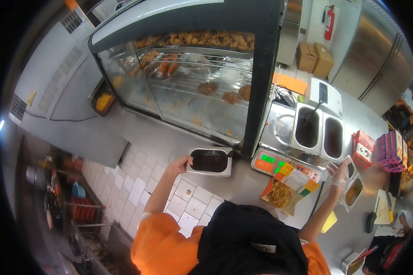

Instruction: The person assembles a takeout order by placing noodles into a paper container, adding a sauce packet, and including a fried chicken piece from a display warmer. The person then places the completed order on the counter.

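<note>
My left hand point(182, 164) is closed on the left end of a rectangular steel food pan point(215, 173) of dark sauce, in front of the glass display case. The pan is level, and a dark handle or spoon end shows at its right corner. On the right, my right hand point(339, 176), in a clear plastic glove, is closed at the left edge of a small steel container point(352, 163). Another steel container point(353, 206) with yellowish-brown contents is just below it. Left of that hand, an open paper box point(293, 208) holds shredded or noodle-like food.
The display case point(267, 68) holds fried food. A scale point(261, 163) with green displays stands beside two deep sauce pans point(320, 151), one with a ladle. Red cartons point(362, 149), a cutting board point(382, 208) with a knife, and another person's hand point(404, 222) are at the right.
</note>
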Demonstrator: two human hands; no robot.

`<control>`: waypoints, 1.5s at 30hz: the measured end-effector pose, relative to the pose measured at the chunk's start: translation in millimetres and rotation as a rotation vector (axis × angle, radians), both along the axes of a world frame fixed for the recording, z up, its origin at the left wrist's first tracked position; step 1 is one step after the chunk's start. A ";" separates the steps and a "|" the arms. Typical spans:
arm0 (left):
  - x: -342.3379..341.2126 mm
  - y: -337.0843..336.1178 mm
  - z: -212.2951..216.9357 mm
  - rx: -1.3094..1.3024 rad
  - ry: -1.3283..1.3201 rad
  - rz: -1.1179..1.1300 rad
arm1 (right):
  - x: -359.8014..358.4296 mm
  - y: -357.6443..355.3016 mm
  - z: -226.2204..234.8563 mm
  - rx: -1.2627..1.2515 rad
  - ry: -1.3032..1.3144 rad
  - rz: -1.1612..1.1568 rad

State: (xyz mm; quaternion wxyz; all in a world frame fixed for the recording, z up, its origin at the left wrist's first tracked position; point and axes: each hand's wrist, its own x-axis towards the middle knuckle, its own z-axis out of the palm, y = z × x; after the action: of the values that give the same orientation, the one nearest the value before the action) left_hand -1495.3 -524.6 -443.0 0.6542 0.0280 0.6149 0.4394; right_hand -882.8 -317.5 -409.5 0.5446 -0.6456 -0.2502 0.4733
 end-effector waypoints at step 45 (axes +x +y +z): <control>124.8 -63.4 83.5 0.388 0.089 -0.593 | -5.7 -108.1 7.5 -0.010 -0.152 0.261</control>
State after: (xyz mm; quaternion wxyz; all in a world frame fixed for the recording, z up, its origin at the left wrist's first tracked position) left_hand -1370.5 -588.0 -359.5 0.7083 0.3481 0.5132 0.3373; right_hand -888.4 -425.6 -402.0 0.4549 -0.6442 -0.3702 0.4910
